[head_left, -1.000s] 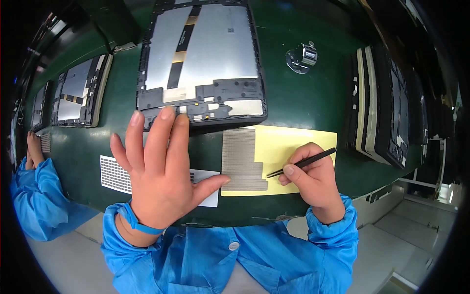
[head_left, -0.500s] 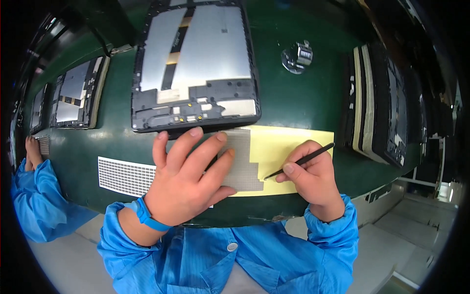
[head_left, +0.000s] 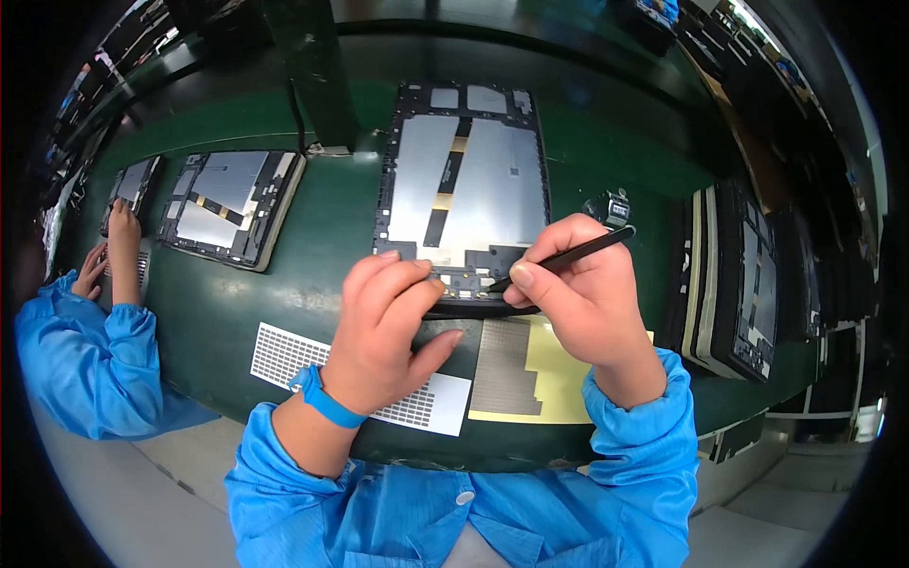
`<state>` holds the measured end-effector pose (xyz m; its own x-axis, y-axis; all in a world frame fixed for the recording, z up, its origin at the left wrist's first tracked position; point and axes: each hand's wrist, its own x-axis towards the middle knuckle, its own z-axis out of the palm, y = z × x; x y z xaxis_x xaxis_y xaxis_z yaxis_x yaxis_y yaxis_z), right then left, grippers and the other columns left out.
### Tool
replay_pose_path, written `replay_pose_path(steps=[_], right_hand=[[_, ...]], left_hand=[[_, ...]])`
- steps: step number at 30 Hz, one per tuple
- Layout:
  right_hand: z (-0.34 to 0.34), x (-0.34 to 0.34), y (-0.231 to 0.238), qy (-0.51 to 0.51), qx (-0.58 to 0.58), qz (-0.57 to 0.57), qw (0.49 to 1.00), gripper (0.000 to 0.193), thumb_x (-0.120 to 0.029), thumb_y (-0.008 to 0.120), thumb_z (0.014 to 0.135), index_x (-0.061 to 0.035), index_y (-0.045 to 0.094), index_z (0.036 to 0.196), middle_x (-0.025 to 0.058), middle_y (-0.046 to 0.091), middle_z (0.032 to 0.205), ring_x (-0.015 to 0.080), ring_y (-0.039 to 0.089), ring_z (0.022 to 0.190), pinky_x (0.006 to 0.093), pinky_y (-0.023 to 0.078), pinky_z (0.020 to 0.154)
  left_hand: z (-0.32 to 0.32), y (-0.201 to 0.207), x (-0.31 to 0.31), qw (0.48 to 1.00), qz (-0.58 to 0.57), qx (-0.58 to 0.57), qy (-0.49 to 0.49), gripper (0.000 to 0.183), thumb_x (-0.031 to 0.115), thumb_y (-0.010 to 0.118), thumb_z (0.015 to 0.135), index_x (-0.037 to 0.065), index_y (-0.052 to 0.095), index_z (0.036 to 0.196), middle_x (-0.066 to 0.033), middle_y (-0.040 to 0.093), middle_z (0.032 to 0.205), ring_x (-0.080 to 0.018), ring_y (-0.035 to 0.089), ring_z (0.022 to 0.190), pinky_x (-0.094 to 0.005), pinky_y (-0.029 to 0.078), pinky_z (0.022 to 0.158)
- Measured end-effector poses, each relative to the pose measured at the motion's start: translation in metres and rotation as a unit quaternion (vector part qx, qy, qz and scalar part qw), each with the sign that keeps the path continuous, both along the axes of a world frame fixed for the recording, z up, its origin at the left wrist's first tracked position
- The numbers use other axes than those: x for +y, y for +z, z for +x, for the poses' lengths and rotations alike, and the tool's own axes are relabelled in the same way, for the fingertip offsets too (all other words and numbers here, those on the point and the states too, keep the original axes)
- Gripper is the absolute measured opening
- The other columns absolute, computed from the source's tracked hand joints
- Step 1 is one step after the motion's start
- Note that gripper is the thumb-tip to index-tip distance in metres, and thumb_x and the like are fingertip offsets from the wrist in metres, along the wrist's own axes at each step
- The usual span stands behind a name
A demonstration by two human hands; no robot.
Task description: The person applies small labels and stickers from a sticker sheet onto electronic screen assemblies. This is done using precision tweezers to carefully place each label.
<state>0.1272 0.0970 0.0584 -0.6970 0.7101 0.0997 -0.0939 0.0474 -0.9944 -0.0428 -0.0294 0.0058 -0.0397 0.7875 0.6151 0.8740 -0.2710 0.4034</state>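
A flat tablet housing (head_left: 511, 199) lies ahead of me, with a grey metal middle, a black frame and a black-and-gold ribbon cable (head_left: 451, 180) down its length. My left hand (head_left: 379, 327) rests its fingertips on the housing's near edge, thumb apart, holding nothing. Pinched in my right hand (head_left: 601, 298) are slim black tweezers (head_left: 592, 248), their tip at the small parts along that near edge. Below the hands lie a yellow sheet (head_left: 561, 388) bearing a grid of small grey pieces (head_left: 504, 369) and a white sheet (head_left: 447, 402) of dark labels, partly covered by my left wrist.
A metal hand counter (head_left: 611, 206) stands right of the housing. Several housings are stacked upright (head_left: 724, 284) at the right. Another stack (head_left: 227, 208) lies at the left, beside a co-worker's hands (head_left: 121, 251) and blue sleeves. A dark post (head_left: 308, 76) rises at the back.
My right hand has carried the tweezers from the yellow sheet up to the housing's near edge. My left hand stays by that edge. The whole view has shifted, showing more of the far bench.
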Motion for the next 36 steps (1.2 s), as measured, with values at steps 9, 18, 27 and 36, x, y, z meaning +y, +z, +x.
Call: replay_pose_path(steps=[9, 18, 27, 36], right_hand=[[-0.003, 0.006, -0.002, 0.005, -0.029, 0.002, 1.000, 0.013, 0.001, 0.061, 0.083, 0.0007, 0.050, 0.089, 0.0073, 0.059, 0.078, 0.0114, 0.063, 0.071, 0.0231, 0.053, 0.063], [0.000, 0.008, -0.001, 0.022, -0.034, 0.010, 0.999, 0.012, 0.001, 0.061, 0.083, 0.0008, 0.050, 0.089, 0.0071, 0.059, 0.080, 0.0109, 0.062, 0.073, 0.0230, 0.052, 0.063], [0.006, 0.008, -0.004, 0.087, -0.038, 0.103, 0.990, 0.009, 0.003, 0.061, 0.083, -0.0002, 0.053, 0.088, 0.0050, 0.056, 0.085, 0.0100, 0.057, 0.077, 0.0231, 0.049, 0.069], [0.005, -0.002, -0.006, 0.039, -0.002, 0.064, 0.997, 0.012, 0.003, 0.062, 0.082, -0.0001, 0.054, 0.089, 0.0051, 0.055, 0.085, 0.0094, 0.056, 0.076, 0.0236, 0.049, 0.068]], left_hand=[[-0.002, -0.002, 0.001, 1.000, -0.004, -0.015, -0.008, 0.060, 0.009, 0.079, 0.056, 0.006, 0.053, 0.110, -0.0114, 0.048, 0.116, -0.0356, 0.042, 0.110, -0.0454, 0.039, 0.095], [-0.002, 0.000, 0.000, 1.000, -0.011, -0.017, -0.015, 0.061, 0.008, 0.078, 0.056, 0.006, 0.053, 0.111, -0.0120, 0.048, 0.116, -0.0366, 0.042, 0.111, -0.0457, 0.039, 0.095], [-0.001, 0.001, -0.001, 1.000, -0.017, -0.018, -0.013, 0.060, 0.008, 0.078, 0.056, 0.005, 0.053, 0.110, -0.0132, 0.049, 0.116, -0.0372, 0.042, 0.111, -0.0458, 0.038, 0.096], [-0.006, 0.007, -0.007, 0.998, -0.055, -0.009, -0.018, 0.060, 0.008, 0.078, 0.056, 0.005, 0.054, 0.110, -0.0134, 0.049, 0.116, -0.0377, 0.041, 0.113, -0.0454, 0.037, 0.098]])
